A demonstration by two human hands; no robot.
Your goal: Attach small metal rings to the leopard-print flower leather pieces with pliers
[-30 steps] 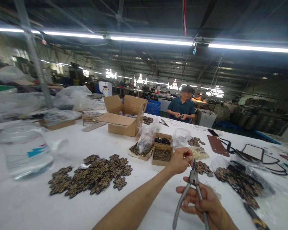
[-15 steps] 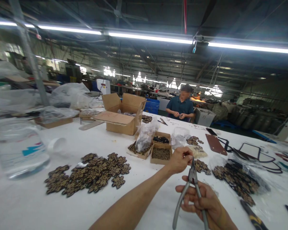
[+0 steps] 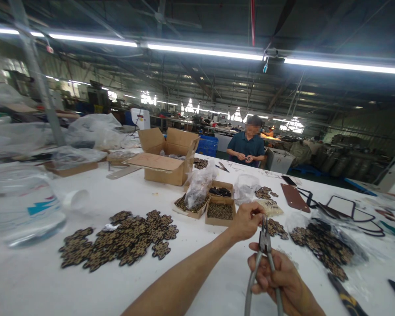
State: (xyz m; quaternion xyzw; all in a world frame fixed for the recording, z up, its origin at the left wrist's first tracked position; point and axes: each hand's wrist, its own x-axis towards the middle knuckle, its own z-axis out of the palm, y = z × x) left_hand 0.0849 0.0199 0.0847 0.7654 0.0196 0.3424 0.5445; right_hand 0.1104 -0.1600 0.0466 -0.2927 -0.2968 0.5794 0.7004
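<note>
My right hand (image 3: 283, 278) is wrapped round a pair of grey metal pliers (image 3: 265, 245), fingers curled at the handles and jaws pointing up. The jaw tips stand slightly apart. My left hand (image 3: 248, 220) is closed in a pinch right beside the jaws. Whatever lies between its fingertips is too small to make out. Beyond the left hand is a small cardboard box (image 3: 220, 210) of tiny brass-coloured metal pieces. A pile of brown patterned flower-shaped pieces (image 3: 125, 239) with dark edges lies left of my left forearm.
A large open carton (image 3: 166, 175) stands farther back. At the left is a big clear plastic jar (image 3: 26, 210). More patterned pieces (image 3: 319, 245) lie on the right, near a dark-handled tool (image 3: 345, 296). A co-worker (image 3: 246, 142) sits across the white table (image 3: 95, 294).
The plier handles have come closer together as my right fingers curled in, and the jaw tips look a little farther apart. My left hand keeps its pinch in nearly the same place.
</note>
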